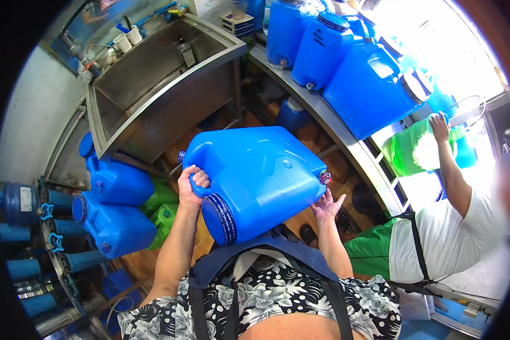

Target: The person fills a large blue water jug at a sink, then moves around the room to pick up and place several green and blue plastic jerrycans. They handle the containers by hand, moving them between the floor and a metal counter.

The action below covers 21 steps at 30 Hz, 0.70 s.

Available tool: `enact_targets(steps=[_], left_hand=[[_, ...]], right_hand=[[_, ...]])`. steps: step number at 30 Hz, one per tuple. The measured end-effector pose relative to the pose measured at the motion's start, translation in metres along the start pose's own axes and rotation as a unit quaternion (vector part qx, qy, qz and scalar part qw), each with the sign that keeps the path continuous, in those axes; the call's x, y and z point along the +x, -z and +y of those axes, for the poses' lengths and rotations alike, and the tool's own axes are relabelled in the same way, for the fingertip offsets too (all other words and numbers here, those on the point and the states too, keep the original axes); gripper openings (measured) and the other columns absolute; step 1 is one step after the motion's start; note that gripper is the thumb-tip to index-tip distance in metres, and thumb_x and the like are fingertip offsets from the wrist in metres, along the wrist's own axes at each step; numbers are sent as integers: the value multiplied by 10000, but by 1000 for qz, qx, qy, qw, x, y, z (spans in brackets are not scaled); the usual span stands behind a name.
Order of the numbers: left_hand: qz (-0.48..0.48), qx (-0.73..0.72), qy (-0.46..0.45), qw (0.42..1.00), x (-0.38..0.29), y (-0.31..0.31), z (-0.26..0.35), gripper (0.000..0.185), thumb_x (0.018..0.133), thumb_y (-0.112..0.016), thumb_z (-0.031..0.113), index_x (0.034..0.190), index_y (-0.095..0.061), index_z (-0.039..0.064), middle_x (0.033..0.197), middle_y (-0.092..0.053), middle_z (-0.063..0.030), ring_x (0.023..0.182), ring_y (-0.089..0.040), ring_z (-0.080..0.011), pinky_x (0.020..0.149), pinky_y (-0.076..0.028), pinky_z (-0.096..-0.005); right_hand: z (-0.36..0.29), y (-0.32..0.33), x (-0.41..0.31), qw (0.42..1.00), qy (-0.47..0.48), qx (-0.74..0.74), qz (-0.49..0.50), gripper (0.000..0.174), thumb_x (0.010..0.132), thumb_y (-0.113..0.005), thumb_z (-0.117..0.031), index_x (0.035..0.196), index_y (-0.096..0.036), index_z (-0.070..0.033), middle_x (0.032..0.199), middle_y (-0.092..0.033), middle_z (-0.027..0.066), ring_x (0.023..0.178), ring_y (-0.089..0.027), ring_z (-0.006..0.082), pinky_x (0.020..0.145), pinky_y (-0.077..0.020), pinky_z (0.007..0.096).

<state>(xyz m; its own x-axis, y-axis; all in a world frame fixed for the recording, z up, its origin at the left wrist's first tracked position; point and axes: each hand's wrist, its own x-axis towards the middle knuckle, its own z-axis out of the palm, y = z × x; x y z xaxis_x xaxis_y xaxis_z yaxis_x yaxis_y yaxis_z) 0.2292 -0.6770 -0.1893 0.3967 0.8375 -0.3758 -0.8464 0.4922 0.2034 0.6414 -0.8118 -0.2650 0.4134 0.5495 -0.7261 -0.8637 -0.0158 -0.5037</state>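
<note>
A large blue plastic water jug (255,170) is held on its side in front of my body. My left hand (194,182) is wrapped around its moulded handle. The wide blue screw cap (219,220) points toward me at the lower left. A small red-and-blue spigot cap (324,177) sits at the jug's right end. Just below that end is my right hand (327,207), palm up with fingers spread. Whether its fingertips touch the jug's underside I cannot tell.
A stainless steel sink (165,91) stands ahead on the left. Several blue jugs (365,85) line the metal counter (344,146) at right. There, a co-worker (442,229) has a hand on a green container (416,146). Stacked jugs (121,225) and blue filter housings (83,260) stand at left.
</note>
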Motion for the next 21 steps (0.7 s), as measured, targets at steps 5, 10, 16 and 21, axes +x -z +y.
enact_targets(steps=[5,10,16,21], left_hand=[[7,-1,-12,1000,-3,1,9,263,863,-519,156,605,-477,125,528,-446,3,466,-443,-133,449,-381,-292],[3,-12,-29,1000,-13,2,14,267,867,-503,144,604,-469,117,535,-436,3,468,-432,-130,453,-373,-286],[-33,-12,-40,999,-33,6,19,233,868,-490,127,638,-465,100,541,-421,1,454,-408,-126,448,-354,-285],[-108,-22,-28,994,-49,3,24,160,855,-497,113,698,-490,82,534,-426,-13,437,-411,-138,441,-366,-298]], right_hand=[[8,-10,-3,1000,-10,-1,-11,1044,768,-308,-856,1501,-231,-116,1534,-194,167,1419,-154,383,1131,-116,600],[12,-19,-1,999,-24,-11,-21,1056,763,-295,-863,1501,-227,-110,1527,-218,158,1413,-170,380,1124,-132,605],[23,-22,-2,999,-40,4,-30,1028,746,-310,-873,1402,-387,-85,1497,-266,144,1379,-234,363,1108,-177,611],[35,-25,1,995,-31,98,10,954,724,-397,-870,1214,-531,-63,1389,-413,154,1277,-392,354,1068,-286,596]])
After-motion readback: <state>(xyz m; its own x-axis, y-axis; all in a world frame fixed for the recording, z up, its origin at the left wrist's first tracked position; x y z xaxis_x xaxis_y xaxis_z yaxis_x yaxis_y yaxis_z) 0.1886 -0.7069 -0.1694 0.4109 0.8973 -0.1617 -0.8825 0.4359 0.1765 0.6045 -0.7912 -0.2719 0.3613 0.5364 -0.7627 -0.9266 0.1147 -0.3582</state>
